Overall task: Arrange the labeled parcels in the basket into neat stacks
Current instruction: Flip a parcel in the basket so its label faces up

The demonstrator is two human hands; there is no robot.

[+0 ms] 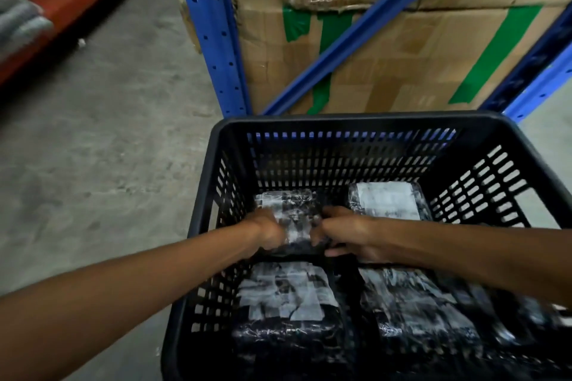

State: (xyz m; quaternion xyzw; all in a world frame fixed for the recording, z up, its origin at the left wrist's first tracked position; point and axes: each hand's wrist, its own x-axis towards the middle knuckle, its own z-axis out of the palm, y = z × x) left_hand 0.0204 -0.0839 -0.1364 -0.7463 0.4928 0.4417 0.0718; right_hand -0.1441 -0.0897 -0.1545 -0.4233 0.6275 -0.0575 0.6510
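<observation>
A black slotted plastic basket (356, 122) holds several black-wrapped parcels with white labels. Both hands are inside it, on one parcel (294, 216) at the far left. My left hand (267, 233) grips that parcel's left edge and my right hand (343, 237) grips its right edge. Another parcel (387, 199) lies at the far right, label up. Two more sit nearer me: one at the near left (284, 297), one at the near right (411, 309). The picture is motion-blurred, so the labels cannot be read.
Right behind the basket stands a blue metal rack (213, 31) with a diagonal brace, loaded with big cardboard boxes (402, 49) taped in green. Grey concrete floor (102, 145) spreads to the left. An orange shelf beam (55, 9) runs along the far left.
</observation>
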